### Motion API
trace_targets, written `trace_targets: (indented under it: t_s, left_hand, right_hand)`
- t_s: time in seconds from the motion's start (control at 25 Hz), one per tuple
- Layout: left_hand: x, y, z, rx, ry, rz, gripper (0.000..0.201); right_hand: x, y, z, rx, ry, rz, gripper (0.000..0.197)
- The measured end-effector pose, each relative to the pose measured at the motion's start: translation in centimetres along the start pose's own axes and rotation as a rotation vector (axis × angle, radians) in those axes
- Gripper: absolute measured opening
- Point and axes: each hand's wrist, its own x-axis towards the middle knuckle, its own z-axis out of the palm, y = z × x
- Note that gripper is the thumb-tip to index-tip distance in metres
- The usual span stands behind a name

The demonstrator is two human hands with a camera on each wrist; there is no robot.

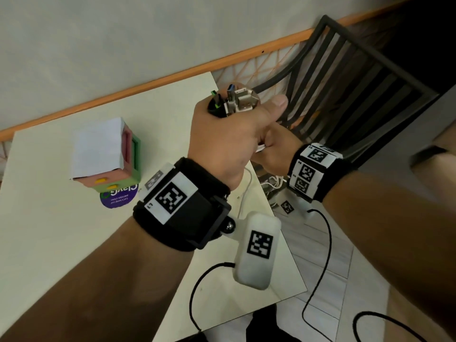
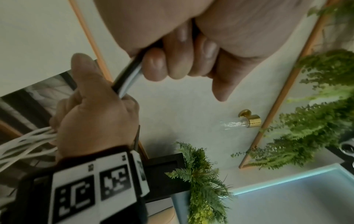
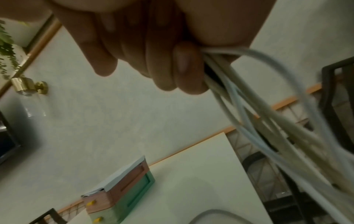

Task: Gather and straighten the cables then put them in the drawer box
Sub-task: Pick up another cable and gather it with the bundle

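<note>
My left hand (image 1: 229,129) is raised above the table's right edge and grips a bundle of cables (image 1: 234,99) just below their USB plugs, which stick up out of the fist. Right beneath it, my right hand (image 1: 271,154) grips the same bundle lower down. In the left wrist view the black and white cables (image 2: 128,78) run taut from the left hand (image 2: 182,60) down to the right hand (image 2: 95,118). Loose white cable ends (image 3: 258,121) trail from the right hand (image 3: 162,68). The pink and green drawer box (image 1: 108,154) stands on the table, left of both hands.
The cream table (image 1: 61,243) bears the box and a purple round sticker (image 1: 118,196). A black slatted chair (image 1: 345,82) stands past the table's right edge, behind the hands. A thin white cable (image 1: 246,191) hangs over that edge. The wall lies close behind.
</note>
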Motion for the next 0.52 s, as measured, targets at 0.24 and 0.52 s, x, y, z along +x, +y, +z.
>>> trace_targets:
  t_s: [0.24,0.52]
  left_hand:
    - [-0.7,0.2,0.1,-0.06,-0.022,-0.03,0.034]
    - [-1.7,2.3,-1.7,-0.103,-0.178,0.015,0.035]
  right_hand:
    - [0.4,2.3,0.8,-0.065,0.062,0.148,0.035]
    - [-0.2,5.9,2.1,-0.086,0.101,0.496,0.044]
